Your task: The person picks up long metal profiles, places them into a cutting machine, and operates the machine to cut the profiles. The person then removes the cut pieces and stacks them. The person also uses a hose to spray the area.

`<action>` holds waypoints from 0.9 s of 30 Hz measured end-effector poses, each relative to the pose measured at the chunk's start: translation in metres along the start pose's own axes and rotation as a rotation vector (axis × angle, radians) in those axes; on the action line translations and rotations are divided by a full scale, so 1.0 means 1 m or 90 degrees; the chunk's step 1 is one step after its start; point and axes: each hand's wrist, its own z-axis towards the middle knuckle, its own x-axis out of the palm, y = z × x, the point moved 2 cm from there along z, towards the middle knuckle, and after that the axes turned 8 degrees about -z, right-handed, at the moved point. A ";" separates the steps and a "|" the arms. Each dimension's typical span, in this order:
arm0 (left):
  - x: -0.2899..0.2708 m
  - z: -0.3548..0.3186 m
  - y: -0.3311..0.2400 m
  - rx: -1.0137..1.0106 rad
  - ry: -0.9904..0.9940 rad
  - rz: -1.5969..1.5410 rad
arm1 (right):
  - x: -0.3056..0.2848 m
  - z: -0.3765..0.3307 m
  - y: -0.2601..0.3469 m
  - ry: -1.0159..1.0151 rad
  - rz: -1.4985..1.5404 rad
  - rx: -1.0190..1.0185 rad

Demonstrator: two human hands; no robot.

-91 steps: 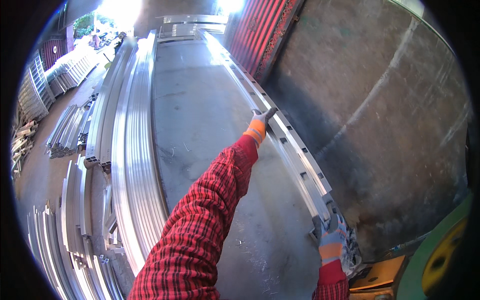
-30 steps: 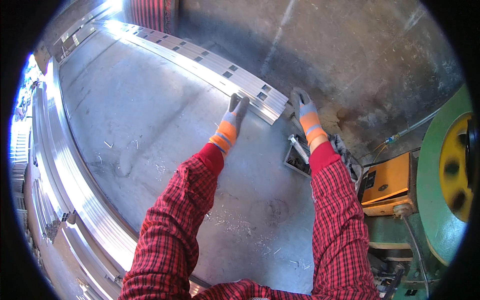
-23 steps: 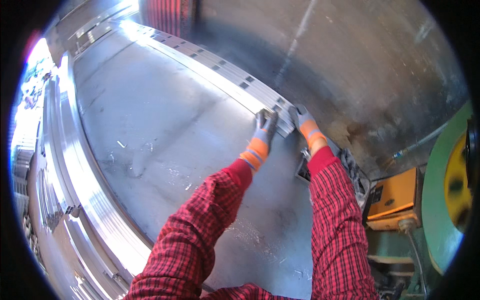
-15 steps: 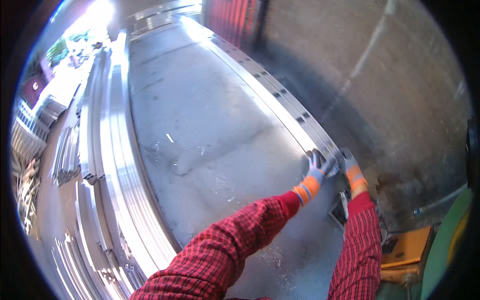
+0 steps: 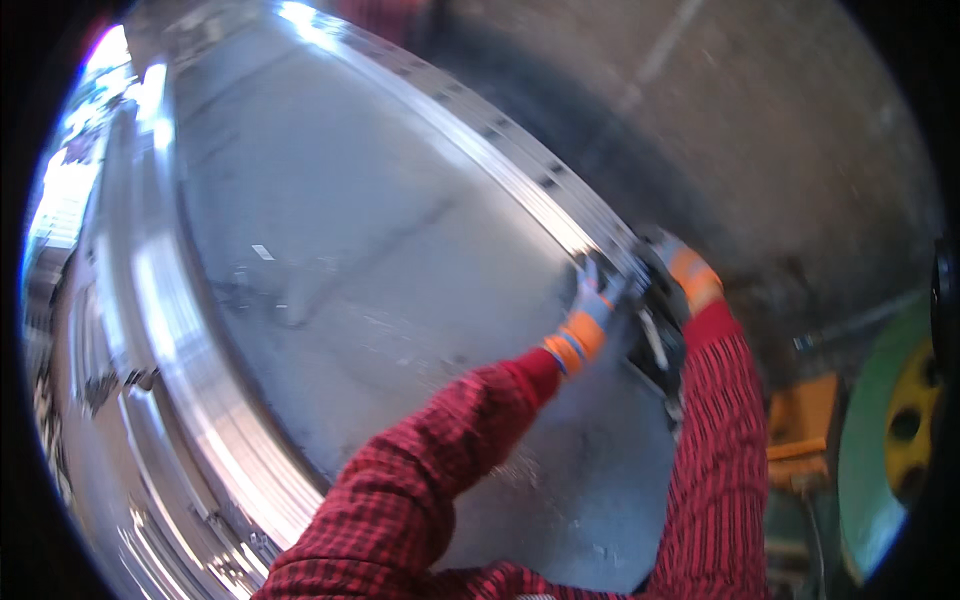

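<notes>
Long aluminium rail [image 5: 470, 130], pale and slotted, running from about 11 o'clock near the top edge down to about 3 o'clock of centre, lying on the grey concrete floor [image 5: 340, 260] close beside the rough wall [image 5: 760, 140]. Ending at the two gloved hands, just right of centre.

Left hand [image 5: 598, 292] in a grey glove with an orange cuff, resting on the near end of the rail, fingers [image 5: 590, 275] curled down onto its edge; blurred, so hard telling whether gripping tight or only pressing. Left forearm in a red checked sleeve [image 5: 450, 440] reaching up from 6 o'clock toward 2 o'clock, elbow bent, wrist nearly straight.

Right hand [image 5: 672, 262] just beside the left, on the far side of the rail end, glove cuff orange too. Fingers hidden behind the rail and smeared by motion, so cannot tell how far closed. Right arm rising almost straight from the lower edge at 5 o'clock, sleeve close to the dark metal piece [image 5: 655, 345] lying under the rail end.

Sitting at 4 o'clock, well apart from the hands: an orange box [image 5: 800, 430] and a green machine [image 5: 880, 450] with a yellow wheel. Curving along the left from 10 to 7 o'clock: stacked bright aluminium profiles [image 5: 170, 330].
</notes>
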 end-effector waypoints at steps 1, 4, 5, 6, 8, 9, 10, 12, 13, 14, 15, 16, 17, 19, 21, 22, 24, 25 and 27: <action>-0.031 0.027 0.004 0.064 0.048 0.028 | -0.006 0.013 0.038 0.039 -0.012 0.000; -0.004 0.009 0.014 0.099 0.082 0.143 | -0.010 0.007 -0.019 0.045 -0.045 -0.009; -0.016 0.017 0.021 0.147 0.060 0.217 | -0.009 0.010 -0.020 0.057 -0.013 0.007; -0.024 0.023 0.026 0.191 0.034 0.292 | -0.009 0.010 -0.020 0.069 0.016 0.023; -0.033 0.030 0.032 0.225 0.048 0.332 | -0.006 0.007 -0.014 0.038 -0.012 -0.020; -0.036 0.031 0.032 0.223 0.059 0.347 | -0.005 0.006 -0.009 0.023 -0.027 -0.042; -0.042 0.034 0.028 0.187 0.079 0.353 | -0.004 0.007 -0.005 0.026 -0.041 -0.033; -0.040 0.022 0.025 0.138 0.097 0.275 | -0.002 -0.006 -0.015 -0.015 -0.012 -0.051; -0.037 0.019 0.021 0.117 0.108 0.235 | 0.001 -0.013 -0.021 -0.037 0.003 -0.061; -0.034 0.011 0.023 0.093 0.137 0.208 | -0.002 -0.024 -0.043 -0.101 -0.045 -0.126; -0.037 0.009 0.008 0.094 0.147 0.191 | -0.003 -0.024 -0.027 -0.125 -0.019 -0.122; -0.036 0.006 -0.006 0.217 0.085 0.316 | -0.005 -0.029 -0.014 -0.150 0.006 -0.116; -0.029 -0.004 -0.027 0.309 0.069 0.508 | -0.007 -0.036 0.001 -0.174 0.031 -0.109; -0.039 0.000 -0.034 0.313 0.072 0.599 | -0.004 -0.050 0.011 -0.147 -0.039 -0.015; -0.041 0.002 -0.030 0.300 0.083 0.627 | 0.001 -0.059 -0.002 -0.129 -0.092 0.045; -0.038 0.003 -0.017 0.283 0.100 0.637 | 0.016 -0.067 -0.030 -0.126 -0.107 0.064; -0.052 0.013 -0.017 0.304 0.087 0.622 | 0.028 -0.060 -0.022 -0.071 -0.167 0.095; -0.061 0.018 -0.024 0.323 0.073 0.620 | 0.031 -0.049 0.001 -0.022 -0.218 0.117; -0.050 0.015 -0.011 0.274 0.088 0.536 | 0.044 -0.051 -0.027 -0.149 -0.251 0.121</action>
